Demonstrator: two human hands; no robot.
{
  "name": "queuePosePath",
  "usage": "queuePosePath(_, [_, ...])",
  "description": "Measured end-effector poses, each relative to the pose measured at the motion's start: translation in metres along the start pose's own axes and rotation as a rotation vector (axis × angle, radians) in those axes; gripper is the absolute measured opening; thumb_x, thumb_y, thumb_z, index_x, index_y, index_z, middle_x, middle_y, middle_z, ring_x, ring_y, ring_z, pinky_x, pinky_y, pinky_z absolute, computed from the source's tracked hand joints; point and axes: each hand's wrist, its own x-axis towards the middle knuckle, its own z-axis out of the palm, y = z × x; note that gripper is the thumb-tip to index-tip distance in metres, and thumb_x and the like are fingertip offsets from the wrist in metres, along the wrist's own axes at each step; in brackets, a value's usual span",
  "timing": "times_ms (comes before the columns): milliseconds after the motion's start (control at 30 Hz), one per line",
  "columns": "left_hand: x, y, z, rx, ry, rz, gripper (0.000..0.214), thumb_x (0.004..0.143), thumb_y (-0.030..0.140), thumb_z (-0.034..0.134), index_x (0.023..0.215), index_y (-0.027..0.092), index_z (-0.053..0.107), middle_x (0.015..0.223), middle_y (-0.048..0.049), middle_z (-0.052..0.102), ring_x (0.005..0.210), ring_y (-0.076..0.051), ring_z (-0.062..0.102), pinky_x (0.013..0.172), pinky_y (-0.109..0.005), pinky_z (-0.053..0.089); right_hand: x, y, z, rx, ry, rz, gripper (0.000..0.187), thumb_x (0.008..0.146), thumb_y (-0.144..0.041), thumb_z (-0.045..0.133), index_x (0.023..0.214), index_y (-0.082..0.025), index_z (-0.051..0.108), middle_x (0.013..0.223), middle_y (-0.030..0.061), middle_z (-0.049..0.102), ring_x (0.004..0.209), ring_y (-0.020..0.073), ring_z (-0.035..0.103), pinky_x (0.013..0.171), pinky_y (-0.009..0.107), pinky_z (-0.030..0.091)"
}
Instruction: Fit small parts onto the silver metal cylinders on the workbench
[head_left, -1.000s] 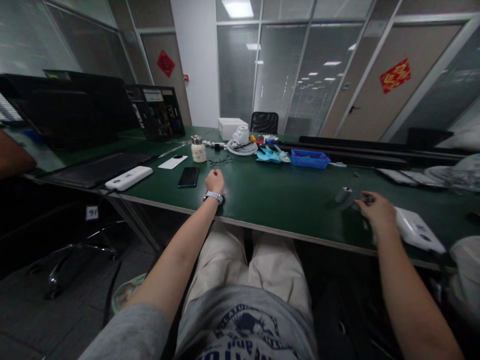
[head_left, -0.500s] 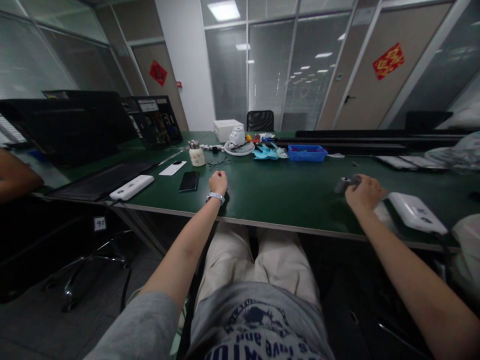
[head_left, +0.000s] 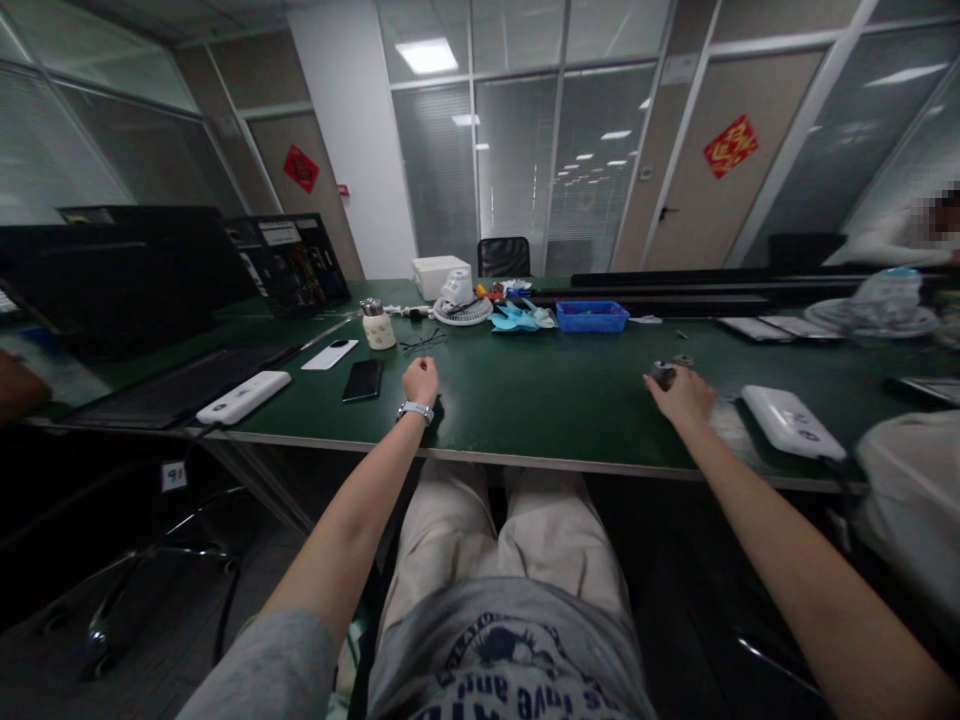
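My left hand (head_left: 421,381) rests on the green table (head_left: 525,400) near its front edge, to the right of a black phone (head_left: 364,380). Its fingers are curled into a fist, and their inside is hidden. A watch with a light band (head_left: 415,410) is on that wrist. Further right, my right hand (head_left: 684,394) is low over the table, closed on a small grey metal part (head_left: 663,374). The fingers cover much of this part. Just beyond them lies another small greyish piece (head_left: 682,360), too small to name.
White power banks (head_left: 791,420) (head_left: 244,397) lie at right and left. Behind stand a cream bottle (head_left: 378,328), a white fan body (head_left: 457,300), blue fan blades (head_left: 517,317) and a blue tray (head_left: 592,318). An open computer case (head_left: 292,265) is at back left. People sit on both sides.
The view has swung slightly to the right and up. My right hand stays closed on the grey part, which is now more hidden by the fingers. A small piece now shows beyond it. My left fist stays put.
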Motion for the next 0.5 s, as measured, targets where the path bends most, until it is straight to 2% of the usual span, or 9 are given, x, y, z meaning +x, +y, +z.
queuePosePath(167, [-0.004, 0.002, 0.0, -0.086, -0.036, 0.107, 0.038, 0.088, 0.04, 0.037, 0.074, 0.019, 0.065, 0.076, -0.0062, 0.069, 0.074, -0.018, 0.061, 0.065, -0.026, 0.038, 0.002, 0.003, 0.006, 0.128, 0.083, 0.0, 0.046, 0.073, -0.049, 0.061, 0.1, -0.012, 0.062, 0.099, 0.0175, 0.064, 0.093, 0.0285, 0.058, 0.08, 0.04, 0.041])
queuePosePath(267, [-0.009, 0.01, 0.004, -0.203, -0.121, 0.195, 0.04, 0.088, 0.046, 0.04, 0.079, 0.018, 0.067, 0.069, -0.0045, 0.068, 0.067, -0.016, 0.061, 0.065, -0.025, 0.041, -0.004, -0.016, 0.008, 0.222, 0.041, -0.052, 0.043, 0.071, -0.047, 0.063, 0.099, -0.015, 0.062, 0.092, 0.0127, 0.068, 0.084, 0.0257, 0.063, 0.076, 0.037, 0.045])
queuePosePath(367, [-0.02, 0.03, 0.016, -0.371, -0.225, 0.301, 0.036, 0.083, 0.047, 0.051, 0.09, 0.015, 0.068, 0.084, -0.0067, 0.071, 0.076, -0.016, 0.063, 0.071, -0.024, 0.045, -0.016, -0.058, 0.011, 0.301, -0.048, -0.15, 0.039, 0.071, -0.044, 0.064, 0.1, -0.018, 0.061, 0.091, 0.0086, 0.07, 0.083, 0.024, 0.066, 0.074, 0.035, 0.048])
queuePosePath(500, [-0.043, 0.065, 0.04, -0.532, -0.37, 0.383, 0.042, 0.082, 0.047, 0.055, 0.108, 0.015, 0.065, 0.11, -0.0098, 0.067, 0.098, -0.018, 0.062, 0.079, -0.025, 0.048, -0.037, -0.135, 0.021, 0.472, -0.208, -0.249, 0.035, 0.071, -0.041, 0.066, 0.098, -0.02, 0.059, 0.093, 0.0054, 0.071, 0.086, 0.0203, 0.067, 0.076, 0.032, 0.05])
